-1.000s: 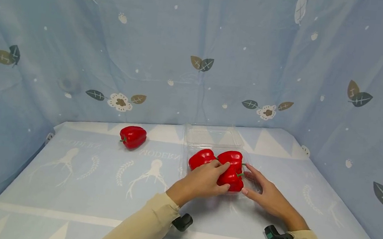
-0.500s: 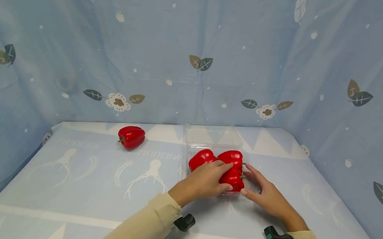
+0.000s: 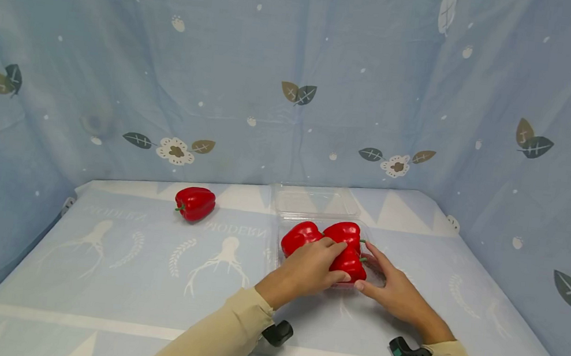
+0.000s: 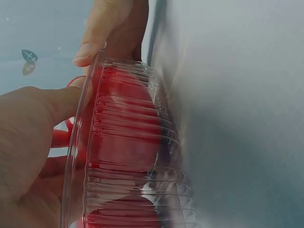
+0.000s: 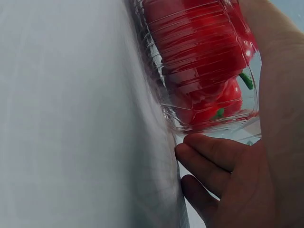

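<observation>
A clear plastic clamshell container (image 3: 316,201) lies with its lid folded back toward the curtain. Red bell peppers fill its base: one at the left (image 3: 301,236), one at the back right (image 3: 342,231), and a front right bell pepper (image 3: 353,267) gripped by my left hand (image 3: 302,269), thumb on its near side. My left hand hides part of the base. At the right end of the container is my right hand (image 3: 399,288), its fingers spread along that side and thumb by the front corner. In the right wrist view, the right hand's other fingers (image 5: 209,159) extend beside the container's end wall.
Another red bell pepper (image 3: 195,203) lies on the patterned tablecloth (image 3: 139,278) at the back left. A blue curtain (image 3: 255,70) with leaf and flower prints closes off the back and both sides.
The front right bell pepper has shifted slightly to the right and back under my left hand. My right thumb has moved slightly left. The head view has shifted slightly.
</observation>
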{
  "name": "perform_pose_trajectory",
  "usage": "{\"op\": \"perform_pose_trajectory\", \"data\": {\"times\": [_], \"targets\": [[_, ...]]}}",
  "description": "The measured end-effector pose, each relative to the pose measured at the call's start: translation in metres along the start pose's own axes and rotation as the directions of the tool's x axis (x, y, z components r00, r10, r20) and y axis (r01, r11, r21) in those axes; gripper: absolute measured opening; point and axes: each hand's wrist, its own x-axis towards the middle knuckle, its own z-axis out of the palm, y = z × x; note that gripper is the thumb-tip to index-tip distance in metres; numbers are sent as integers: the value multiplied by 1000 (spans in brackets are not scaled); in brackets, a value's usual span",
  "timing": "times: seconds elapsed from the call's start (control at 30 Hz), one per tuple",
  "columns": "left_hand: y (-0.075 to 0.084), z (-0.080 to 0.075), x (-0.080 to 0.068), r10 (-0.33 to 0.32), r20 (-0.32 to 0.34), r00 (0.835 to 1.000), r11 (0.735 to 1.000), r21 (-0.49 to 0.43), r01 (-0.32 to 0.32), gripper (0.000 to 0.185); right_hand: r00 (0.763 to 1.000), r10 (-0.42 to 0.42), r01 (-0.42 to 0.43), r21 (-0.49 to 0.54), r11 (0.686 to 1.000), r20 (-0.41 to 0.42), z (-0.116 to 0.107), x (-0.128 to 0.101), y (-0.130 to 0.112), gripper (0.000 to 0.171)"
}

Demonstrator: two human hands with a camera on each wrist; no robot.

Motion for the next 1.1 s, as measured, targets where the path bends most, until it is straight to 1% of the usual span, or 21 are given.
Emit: {"op": "perform_pose_trajectory", "data": {"times": [0.13,0.27,0.4,0.57,0.7,0.9,1.0,1.1], "targets": [[0,-1,1,19,-2,1000,999,-34,-19,66,1000,9,-9,-13,1000,5,1,0,-2,93],[1,-3,2,34,2,999,998,-45,-34,66,1000,10,-9,-23,1000,9,1,0,-4,93],[1,-2,2,27,-7,1000,998,-65,-27,66,1000,17,-16,-29,999,10,1,0,-6,93],[2,0,2,-3,-21,1000,996,-90,1,66,1000,29,-29,-30,999,7,1,0,-7,93],[4,1,3,-16,-24,1000,998,-67,15,65,1000,25,-24,-23,999,1,2,0,-5,92],[8,1,8,11,-37,999,1000,21,-11,62,1000,20,-20,-7,1000,-5,3,-1,-3,92],[9,0,10,3,-22,1000,1000,10,-3,62,1000,28,-28,-11,1000,-5,3,-1,-4,92],[10,-1,12,-39,11,999,998,-40,39,65,1000,31,-31,-17,999,-7,2,0,-4,92]]}}
